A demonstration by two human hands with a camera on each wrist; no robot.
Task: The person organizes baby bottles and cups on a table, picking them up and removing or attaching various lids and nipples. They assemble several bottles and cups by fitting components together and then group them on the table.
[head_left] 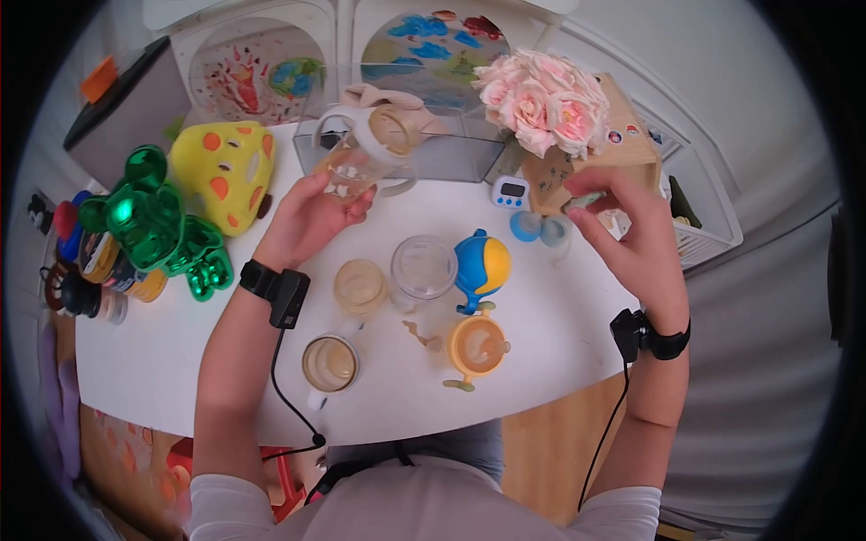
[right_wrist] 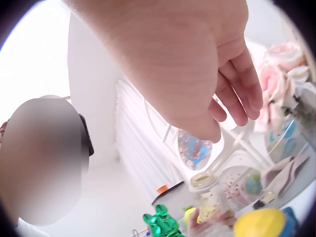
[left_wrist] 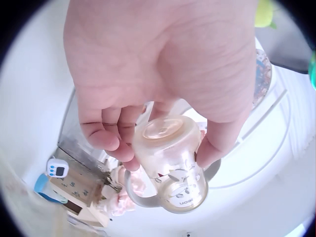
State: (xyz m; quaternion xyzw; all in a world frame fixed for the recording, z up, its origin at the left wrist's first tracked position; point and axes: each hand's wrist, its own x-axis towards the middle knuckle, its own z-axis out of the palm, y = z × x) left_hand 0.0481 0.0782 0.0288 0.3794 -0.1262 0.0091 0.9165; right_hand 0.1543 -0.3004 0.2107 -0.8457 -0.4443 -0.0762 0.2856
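Observation:
My left hand grips a clear two-handled baby bottle by its side, above the far part of the table. In the left wrist view, the thumb and fingers curl round the bottle, its base towards the camera and pale handles at the sides. My right hand is raised over the right side of the table, thumb and fingers loosely bent with a gap between them. Blue and pale round caps lie just left of it. In the right wrist view, the fingers hang relaxed, holding nothing visible.
Mid-table stand a clear cup, a beige cup, a mug, a yellow handled cup and a blue-yellow toy. Behind are a timer, pink flowers and a wooden box; a green bear stands left.

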